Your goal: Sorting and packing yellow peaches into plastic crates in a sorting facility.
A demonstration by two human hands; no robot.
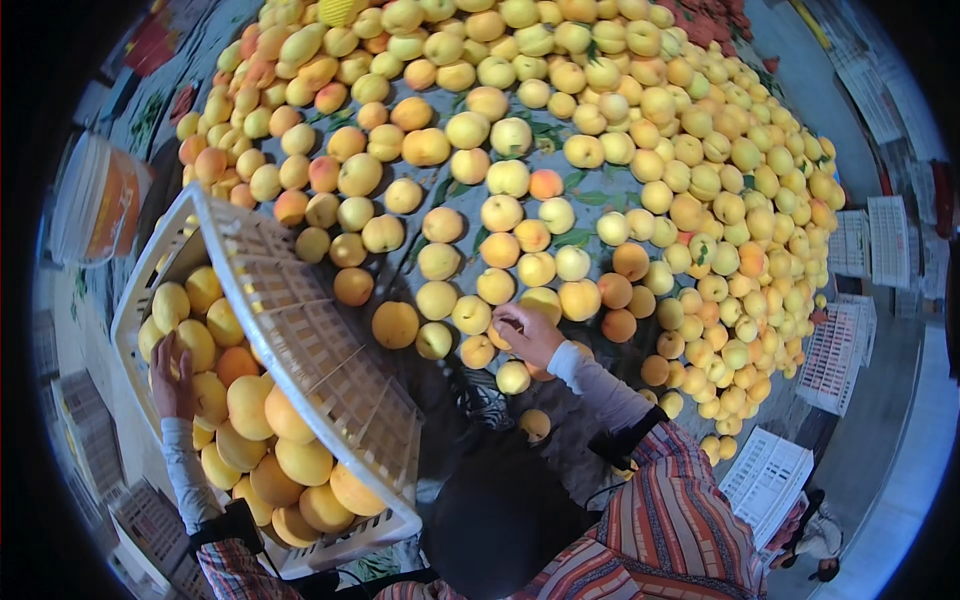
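Observation:
Many yellow-orange peaches [507, 178] lie spread on a dark cloth, heaped most thickly at the right and the top. A white plastic crate [300, 300], tilted, stands at the left with large peaches [251, 407] inside. My left hand [172, 381] is in the crate at its left side, resting at the fruit with its fingers somewhat apart; whether it grips a peach is not plain. My right hand [528, 333] reaches over the near edge of the spread peaches, its fingers curled at a peach partly hidden below them; a firm hold cannot be made out.
A clear plastic bucket [105, 199] stands beyond the crate at the left. Stacked white crates [836, 352] line the right side, with another white crate [769, 476] at the lower right. A person [819, 536] is near it. Green leaves [592, 197] lie among the fruit.

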